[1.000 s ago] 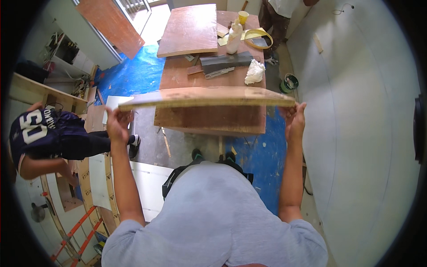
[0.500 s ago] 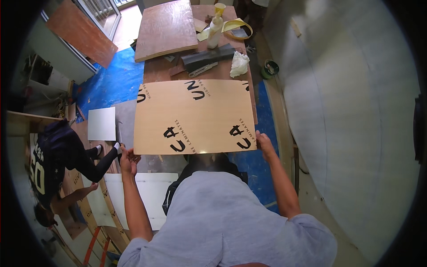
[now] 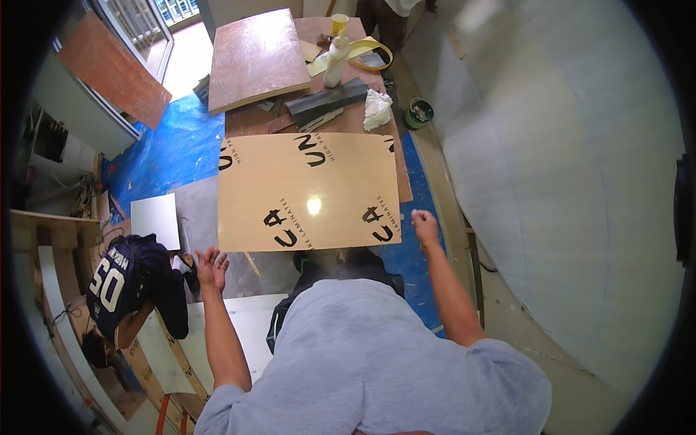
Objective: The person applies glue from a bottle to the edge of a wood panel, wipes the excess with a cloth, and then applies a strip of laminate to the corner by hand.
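A tan laminate sheet (image 3: 319,181) with black printing lies flat on the near end of the brown worktable (image 3: 246,125), its near edge toward me. My left hand (image 3: 212,270) is just off its near left corner, palm up with fingers spread, holding nothing. Off the near right corner is my right hand (image 3: 426,228), apart from the sheet. Its fingers are curled in, and nothing shows in them.
Beyond the sheet are a thick wooden board (image 3: 257,61), a white squeeze bottle (image 3: 336,61), a tape roll (image 3: 380,54), crumpled white paper (image 3: 377,109) and a dark strip (image 3: 326,101). A co-worker (image 3: 130,290) crouches at left. A pale wall (image 3: 551,181) stands at right.
Both hands have let go of the laminate sheet, which now rests on the table. My right hand has drawn off to the right. The co-worker has bent lower and shifted.
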Tool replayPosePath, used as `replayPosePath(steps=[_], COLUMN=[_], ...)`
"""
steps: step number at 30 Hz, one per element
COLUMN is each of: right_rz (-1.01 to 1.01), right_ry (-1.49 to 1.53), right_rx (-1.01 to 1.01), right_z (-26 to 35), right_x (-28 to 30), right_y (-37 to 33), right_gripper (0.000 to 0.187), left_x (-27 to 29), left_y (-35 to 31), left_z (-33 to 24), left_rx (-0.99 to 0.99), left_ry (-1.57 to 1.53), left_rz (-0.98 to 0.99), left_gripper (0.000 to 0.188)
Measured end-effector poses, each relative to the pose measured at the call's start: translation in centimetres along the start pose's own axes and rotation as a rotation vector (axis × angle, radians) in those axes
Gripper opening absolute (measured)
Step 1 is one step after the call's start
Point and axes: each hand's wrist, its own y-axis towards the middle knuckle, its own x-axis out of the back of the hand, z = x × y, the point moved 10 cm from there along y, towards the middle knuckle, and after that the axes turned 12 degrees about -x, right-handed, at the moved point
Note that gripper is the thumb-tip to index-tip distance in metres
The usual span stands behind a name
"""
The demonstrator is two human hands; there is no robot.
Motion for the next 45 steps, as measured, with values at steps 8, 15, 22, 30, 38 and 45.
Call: replayPosePath(steps=[8, 15, 22, 30, 38, 45], right_rz=[0.134, 0.302, 0.189, 0.214, 0.32, -0.169], right_ry=[0.622, 0.725, 0.584, 0.648, 0.705, 0.052], right_rx=[0.006, -0.045, -0.14, -0.187, -0.11, 0.578], right_z=[16.9, 31.5, 38.1, 38.5, 44.2, 47.1], right_x=[-2.3, -11.9, -19.0, -19.4, -18.1, -14.5], right_y=[14.1, 31.4, 42.7, 44.3, 42.7, 39.3], right_gripper=[0.024, 0.029, 0.031, 0.014, 0.017, 0.04], left_x=[10.7, 8.9, 2.3, -5.2, -8.7, -15.0], left_y=[-7.6, -24.7, -43.1, -45.1, -38.2, -32.7], left_z=[8.9, 13.6, 18.3, 22.3, 24.0, 21.7], left_rx=[0.253, 0.408, 0.656, 0.661, 0.481, 0.347], left_ry=[0.603, 0.829, 0.807, 0.796, 0.74, 0.864], left_rz=[-0.18, -0.253, -0.421, -0.4, -0.359, -0.163], left_gripper=[0.053, 0.039, 0.03, 0.029, 0.028, 0.032])
